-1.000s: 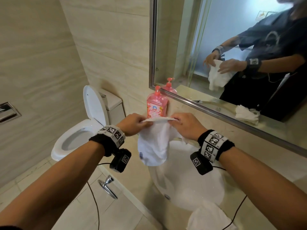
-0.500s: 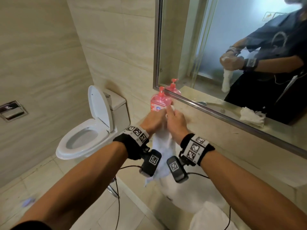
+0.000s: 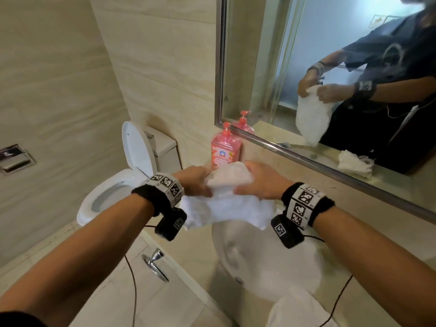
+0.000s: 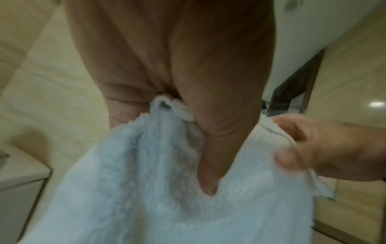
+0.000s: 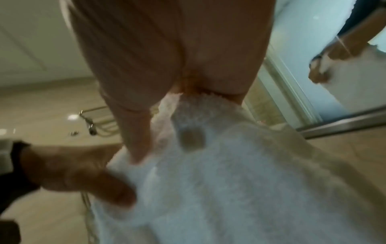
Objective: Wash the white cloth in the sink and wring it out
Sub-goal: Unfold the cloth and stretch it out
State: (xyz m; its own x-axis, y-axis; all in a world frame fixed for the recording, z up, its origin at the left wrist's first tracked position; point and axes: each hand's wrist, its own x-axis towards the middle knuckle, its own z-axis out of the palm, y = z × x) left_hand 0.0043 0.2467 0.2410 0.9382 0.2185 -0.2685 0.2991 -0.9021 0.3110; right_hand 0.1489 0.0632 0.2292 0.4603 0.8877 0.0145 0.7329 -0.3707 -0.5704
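The white cloth (image 3: pixel 226 204) hangs spread between both hands above the far rim of the white sink (image 3: pixel 264 267). My left hand (image 3: pixel 195 180) grips its upper left edge, thumb over the fabric. My right hand (image 3: pixel 262 182) pinches the upper right edge. In the left wrist view the cloth (image 4: pixel 167 189) fills the lower frame with my left hand's thumb (image 4: pixel 211 165) pressed on it, and the right hand (image 4: pixel 325 148) holds the far corner. The right wrist view shows the cloth (image 5: pixel 229 181) bunched under my right hand, with the left hand (image 5: pixel 87 178) gripping beside it.
A pink pump soap bottle (image 3: pixel 226 149) stands on the counter just behind the hands, under the mirror (image 3: pixel 330 67). A second white towel (image 3: pixel 297 310) lies at the sink's near edge. An open toilet (image 3: pixel 118 185) is to the left. A chrome towel ring (image 3: pixel 155 265) hangs below the counter.
The hands, pressed together on a hanging twisted cloth half a second ago, have moved apart. The cloth is now spread wide between them again.
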